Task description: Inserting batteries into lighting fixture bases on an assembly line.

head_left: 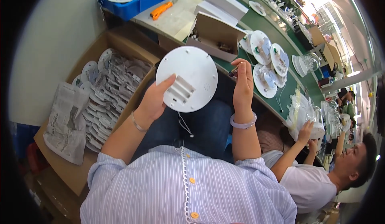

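Observation:
My left hand (154, 97) holds a round white plastic base (196, 63) by its left edge, thumb on top. An uncovered battery compartment (182, 89) with several slots faces up, and no battery shows in it. Below the base hangs a thin white cable (183, 124) with a small plug. Just right of the base is my right hand (244, 85), its fingers curled around batteries (234, 70) with dark sides and coppery ends; how many is hidden. A cardboard box (214, 49) with a few loose batteries inside stands beyond the base.
On my left, a large carton (132, 99) holds many white bases with crumpled newspaper (68, 120). A blue bin (140, 3) and an orange utility knife (161, 11) are on the bench. More bases (264, 73) lie right. A co-worker (309, 184) handles a plastic-wrapped item nearby.

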Demonstrator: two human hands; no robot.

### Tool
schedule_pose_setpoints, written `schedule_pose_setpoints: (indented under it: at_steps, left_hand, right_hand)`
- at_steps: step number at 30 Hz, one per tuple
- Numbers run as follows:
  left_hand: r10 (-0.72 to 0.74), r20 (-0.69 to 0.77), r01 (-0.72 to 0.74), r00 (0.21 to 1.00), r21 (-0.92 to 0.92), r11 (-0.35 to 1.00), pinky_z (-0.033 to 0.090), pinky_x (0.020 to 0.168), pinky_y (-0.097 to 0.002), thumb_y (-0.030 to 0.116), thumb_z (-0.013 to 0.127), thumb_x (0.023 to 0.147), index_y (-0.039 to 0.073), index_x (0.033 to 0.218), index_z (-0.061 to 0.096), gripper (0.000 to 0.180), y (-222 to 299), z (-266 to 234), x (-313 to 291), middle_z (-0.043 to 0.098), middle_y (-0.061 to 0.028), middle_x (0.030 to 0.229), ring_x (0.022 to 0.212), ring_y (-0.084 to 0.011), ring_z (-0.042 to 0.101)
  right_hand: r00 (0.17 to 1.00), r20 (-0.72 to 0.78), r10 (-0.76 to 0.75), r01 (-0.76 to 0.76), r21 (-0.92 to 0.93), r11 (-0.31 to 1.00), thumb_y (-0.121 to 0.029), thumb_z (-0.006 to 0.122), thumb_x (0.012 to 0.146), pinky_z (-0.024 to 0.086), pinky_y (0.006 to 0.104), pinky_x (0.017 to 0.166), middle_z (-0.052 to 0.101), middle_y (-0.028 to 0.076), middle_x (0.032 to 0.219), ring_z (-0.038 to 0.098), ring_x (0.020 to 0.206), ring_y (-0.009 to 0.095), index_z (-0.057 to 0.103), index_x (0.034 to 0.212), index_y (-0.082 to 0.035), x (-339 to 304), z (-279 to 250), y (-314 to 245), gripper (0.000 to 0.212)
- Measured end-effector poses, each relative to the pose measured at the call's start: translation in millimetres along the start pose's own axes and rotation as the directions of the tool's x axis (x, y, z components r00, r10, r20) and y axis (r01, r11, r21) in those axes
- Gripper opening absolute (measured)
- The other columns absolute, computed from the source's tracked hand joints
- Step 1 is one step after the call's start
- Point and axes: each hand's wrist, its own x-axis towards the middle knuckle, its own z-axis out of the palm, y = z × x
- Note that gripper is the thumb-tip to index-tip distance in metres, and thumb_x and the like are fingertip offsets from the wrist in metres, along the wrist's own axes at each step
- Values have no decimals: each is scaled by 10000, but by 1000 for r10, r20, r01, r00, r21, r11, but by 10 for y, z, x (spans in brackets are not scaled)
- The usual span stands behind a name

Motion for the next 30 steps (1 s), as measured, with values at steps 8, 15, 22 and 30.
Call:
schedule_pose_setpoints:
  at_steps: [8, 15, 22, 30]
  left_hand:
    - [138, 21, -134, 990, -118, 984, 375, 873, -306, 309, 356, 885, -5, 1201, 341, 446, -74, 105, 7, 473, -102, 1143, 1028, -185, 474]
    - [274, -35, -273, 961, 23, 962, 381, 861, -291, 326, 315, 900, 5, 1211, 326, 447, -143, 110, -69, 463, -104, 1145, 1027, -170, 470]
    - [475, 90, -477, 875, 325, 817, 357, 860, -244, 323, 321, 901, 13, 1245, 247, 469, -209, 219, -151, 424, -91, 1142, 1026, -129, 427]
    - [396, -17, -387, 918, 176, 905, 365, 864, -258, 339, 304, 901, -12, 1222, 288, 476, -131, 165, -119, 441, -110, 1147, 1027, -151, 451]
  right_hand:
    - [955, 275, 113, -152, 127, 980, -51, 581, 753, 399, 169, 533, 575, 34, 713, 502, 601, 48, 562, 911, 22, -418, 283, -152, 175]
    - [928, 301, -220, 298, -244, 923, -33, 634, 674, 429, 231, 560, 569, 71, 731, 524, 644, 134, 599, 881, -28, -433, 359, -155, 209]
    - [966, 194, -173, 211, -195, 958, -24, 645, 655, 420, 254, 568, 509, 77, 785, 497, 682, 166, 618, 845, -33, -432, 354, -112, 193]
    - [888, 385, -251, 431, -506, 747, -17, 541, 722, 371, 319, 701, 448, 115, 811, 442, 757, 258, 521, 977, -21, -461, 315, -216, 256]
